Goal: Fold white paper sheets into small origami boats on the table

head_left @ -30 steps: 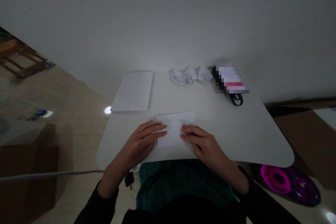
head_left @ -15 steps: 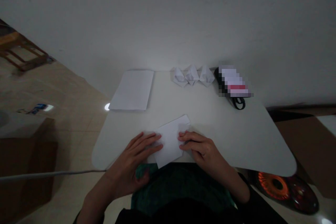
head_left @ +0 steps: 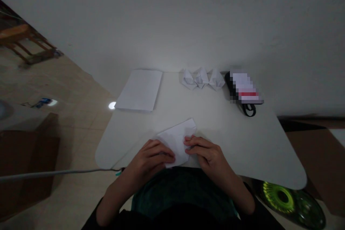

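Note:
A folded sheet of white paper [head_left: 176,140] lies at the front edge of the white table, its upper corner pointing away to the right. My left hand [head_left: 153,158] is closed on its lower left part, fingers bent over the paper and thumb hidden beneath. On the right side, my right hand [head_left: 206,151] grips the paper's edge with fingertips on top; its thumb is mostly out of sight. Three small folded paper shapes [head_left: 202,78] stand in a row at the back of the table.
A stack of white paper [head_left: 140,90] rests at the back left of the table [head_left: 221,122]. A blurred-out item with a black strap [head_left: 246,90] lies at the back right. Below the right corner glows a round green-lit device [head_left: 280,197]. Cardboard boxes [head_left: 315,158] stand beside the table.
My left hand has slid right and closed over the paper's lower left part, its fingers now bent. My right hand stays at the right edge. The device's glow turned from orange to green.

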Available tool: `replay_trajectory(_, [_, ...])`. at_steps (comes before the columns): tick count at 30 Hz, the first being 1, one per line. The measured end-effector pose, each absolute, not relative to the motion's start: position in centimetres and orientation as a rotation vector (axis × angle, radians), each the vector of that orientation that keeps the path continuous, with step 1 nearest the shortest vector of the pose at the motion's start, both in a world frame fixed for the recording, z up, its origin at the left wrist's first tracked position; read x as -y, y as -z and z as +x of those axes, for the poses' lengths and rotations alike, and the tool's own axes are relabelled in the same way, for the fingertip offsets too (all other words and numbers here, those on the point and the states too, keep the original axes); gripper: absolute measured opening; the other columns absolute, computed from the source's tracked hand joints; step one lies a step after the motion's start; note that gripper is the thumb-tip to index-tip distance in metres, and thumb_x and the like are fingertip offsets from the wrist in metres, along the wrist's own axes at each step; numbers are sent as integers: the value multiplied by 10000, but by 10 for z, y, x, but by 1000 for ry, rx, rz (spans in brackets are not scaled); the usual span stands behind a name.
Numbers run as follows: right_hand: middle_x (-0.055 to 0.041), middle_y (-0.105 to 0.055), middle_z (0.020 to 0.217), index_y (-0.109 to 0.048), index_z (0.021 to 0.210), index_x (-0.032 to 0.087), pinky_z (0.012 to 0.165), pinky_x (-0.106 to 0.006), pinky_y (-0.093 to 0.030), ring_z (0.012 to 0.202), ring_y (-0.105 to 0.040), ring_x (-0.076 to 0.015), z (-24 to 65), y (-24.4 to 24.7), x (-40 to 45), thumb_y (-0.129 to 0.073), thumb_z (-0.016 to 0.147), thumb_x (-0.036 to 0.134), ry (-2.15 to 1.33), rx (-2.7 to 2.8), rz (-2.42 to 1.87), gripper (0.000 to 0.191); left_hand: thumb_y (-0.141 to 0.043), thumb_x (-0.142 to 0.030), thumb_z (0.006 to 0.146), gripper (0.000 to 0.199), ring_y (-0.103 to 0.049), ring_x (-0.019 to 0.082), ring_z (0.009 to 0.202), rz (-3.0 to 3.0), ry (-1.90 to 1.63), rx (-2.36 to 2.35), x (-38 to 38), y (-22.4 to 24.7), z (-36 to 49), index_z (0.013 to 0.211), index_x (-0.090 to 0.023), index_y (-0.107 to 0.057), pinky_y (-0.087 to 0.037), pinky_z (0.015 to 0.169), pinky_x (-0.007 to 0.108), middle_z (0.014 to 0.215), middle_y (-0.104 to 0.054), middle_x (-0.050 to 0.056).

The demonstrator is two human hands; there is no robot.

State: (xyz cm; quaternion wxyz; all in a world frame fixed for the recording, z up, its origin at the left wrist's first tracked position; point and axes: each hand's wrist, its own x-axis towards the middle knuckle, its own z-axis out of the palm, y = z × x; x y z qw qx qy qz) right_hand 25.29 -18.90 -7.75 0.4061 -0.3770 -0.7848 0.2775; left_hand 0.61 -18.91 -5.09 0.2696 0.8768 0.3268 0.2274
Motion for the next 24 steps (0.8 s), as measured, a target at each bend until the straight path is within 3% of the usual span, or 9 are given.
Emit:
replay_trajectory(7, [-97,-730,1034,-727,915,176,994,-403,-538,1084,-676,-189,250,82,191,-414,826,-50,-614,2035,-920,396,-633,-203,887,64,-631,143,868,2099,-723,-1102,188,51,13,895,-196,-697,-501,800,272,916,-699,23])
replay_trajectory(13, [-94,-720,1069,-728,953,184,998,-397,-538,1119,-657,-187,249,84,193,-404,807,-67,-573,2065,-912,435,-743,-256,793,80,-633,172,855,1986,-802,-1349,170,53,34,762,-190,-709,-506,807,327,887,-706,27])
replay_trajectory(24, [-111,-707,1083,-718,964,157,956,-386,-562,1116,-649,-208,246,81,195,-439,857,-17,-527,2143,-951,345,-815,-267,706,131,-611,190,863,1973,-909,-1522,160,66,42,731,-192,-711,-500,806,357,873,-666,36])
